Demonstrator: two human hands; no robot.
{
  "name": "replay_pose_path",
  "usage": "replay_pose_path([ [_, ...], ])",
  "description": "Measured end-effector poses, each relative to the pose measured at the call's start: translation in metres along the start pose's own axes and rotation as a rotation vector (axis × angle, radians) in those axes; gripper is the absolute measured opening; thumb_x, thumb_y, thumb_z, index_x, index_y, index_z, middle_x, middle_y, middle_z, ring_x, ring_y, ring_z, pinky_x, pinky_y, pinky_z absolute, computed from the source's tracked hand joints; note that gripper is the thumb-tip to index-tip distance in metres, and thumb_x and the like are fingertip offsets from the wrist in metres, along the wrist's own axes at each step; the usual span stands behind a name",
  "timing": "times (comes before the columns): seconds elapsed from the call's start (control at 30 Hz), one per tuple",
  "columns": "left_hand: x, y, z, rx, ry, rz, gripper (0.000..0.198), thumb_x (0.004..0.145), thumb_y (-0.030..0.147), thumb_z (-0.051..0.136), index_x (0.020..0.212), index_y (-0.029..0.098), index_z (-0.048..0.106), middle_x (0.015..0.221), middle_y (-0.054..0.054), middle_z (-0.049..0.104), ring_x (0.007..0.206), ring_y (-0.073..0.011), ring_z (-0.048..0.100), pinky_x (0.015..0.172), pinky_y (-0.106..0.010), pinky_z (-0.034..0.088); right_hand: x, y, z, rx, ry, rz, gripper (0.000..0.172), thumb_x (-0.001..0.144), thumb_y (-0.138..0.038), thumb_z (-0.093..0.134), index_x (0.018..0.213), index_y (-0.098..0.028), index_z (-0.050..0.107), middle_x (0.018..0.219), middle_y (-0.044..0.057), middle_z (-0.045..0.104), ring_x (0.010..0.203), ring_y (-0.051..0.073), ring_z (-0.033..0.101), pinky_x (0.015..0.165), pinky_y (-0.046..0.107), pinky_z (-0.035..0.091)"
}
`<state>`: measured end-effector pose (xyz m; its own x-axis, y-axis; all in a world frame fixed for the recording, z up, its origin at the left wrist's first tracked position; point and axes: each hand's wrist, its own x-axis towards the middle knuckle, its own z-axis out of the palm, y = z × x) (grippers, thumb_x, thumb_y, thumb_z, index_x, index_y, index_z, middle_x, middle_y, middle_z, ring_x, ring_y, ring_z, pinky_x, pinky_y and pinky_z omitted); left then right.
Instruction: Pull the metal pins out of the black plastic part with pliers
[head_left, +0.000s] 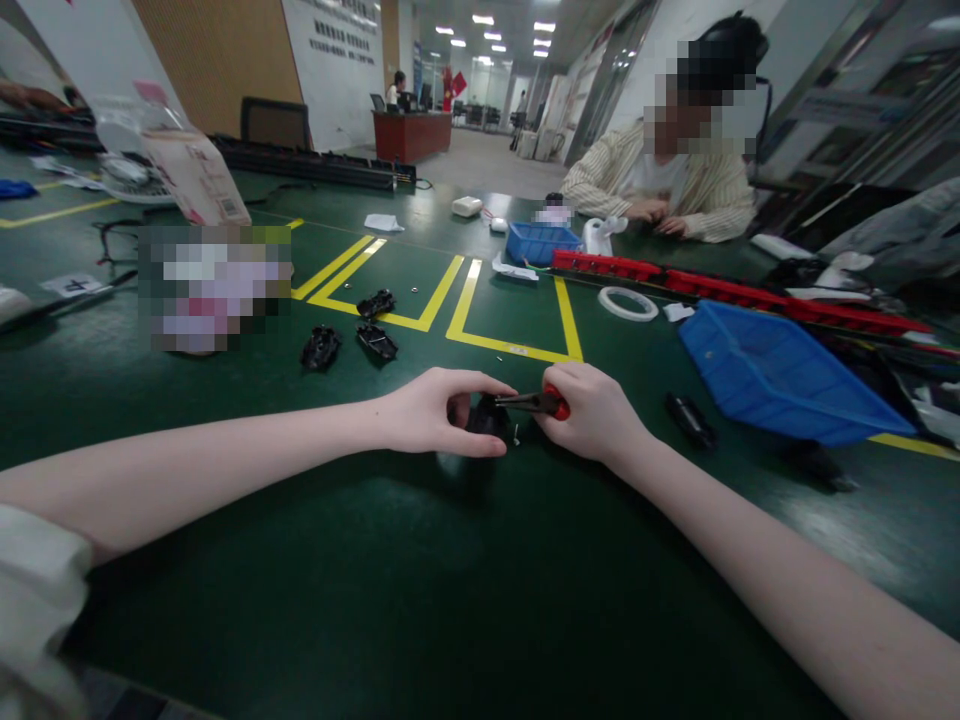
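Note:
My left hand (pixel 435 410) grips a small black plastic part (pixel 489 418) between thumb and fingers, just above the green table. In my closed right hand (pixel 589 410) is a pair of pliers (pixel 534 402) with red handles. Its narrow metal jaws point left and reach the upper edge of the black part; whether they pinch anything there is too small to tell. A tiny pale screw-like piece (pixel 516 434) shows just right of the part. Beyond my left hand lie several similar black parts (pixel 321 347) on the table.
A blue bin (pixel 787 370) stands at right, a black cylindrical piece (pixel 690 418) beside it. Behind are a white tape roll (pixel 628 303), a long red strip (pixel 697 285) and a smaller blue basket (pixel 541 243). A bottle (pixel 195 170) stands at left. Across the table sits a person (pixel 660 180).

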<state>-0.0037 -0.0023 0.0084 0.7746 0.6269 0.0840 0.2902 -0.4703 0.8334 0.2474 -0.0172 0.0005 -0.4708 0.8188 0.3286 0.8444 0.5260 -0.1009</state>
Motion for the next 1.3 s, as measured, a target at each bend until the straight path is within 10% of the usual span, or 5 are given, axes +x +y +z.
replay_pose_path([
  [0.53, -0.001, -0.004, -0.003, -0.233, -0.119, 0.043, 0.051, 0.1, 0.041, 0.046, 0.145, 0.017, 0.05, 0.12, -0.011, 0.067, 0.098, -0.0208, 0.063, 0.073, -0.028, 0.05, 0.0, 0.0, 0.0, -0.027, -0.002, -0.058, 0.013, 0.078, -0.028, 0.057, 0.072, -0.022, 0.047, 0.075, 0.007, 0.059, 0.069, 0.021, 0.051, 0.064, 0.034, 0.039],
  [1.3, 0.002, -0.013, 0.0, -0.326, -0.13, -0.023, 0.08, 0.097, 0.074, 0.02, 0.12, 0.015, 0.07, 0.091, -0.01, 0.071, 0.071, -0.0162, 0.058, 0.064, -0.027, 0.046, 0.0, -0.001, 0.0, -0.011, -0.021, -0.063, 0.011, 0.075, -0.027, 0.06, 0.073, -0.022, 0.05, 0.075, 0.007, 0.059, 0.071, 0.022, 0.052, 0.067, 0.034, 0.038],
])
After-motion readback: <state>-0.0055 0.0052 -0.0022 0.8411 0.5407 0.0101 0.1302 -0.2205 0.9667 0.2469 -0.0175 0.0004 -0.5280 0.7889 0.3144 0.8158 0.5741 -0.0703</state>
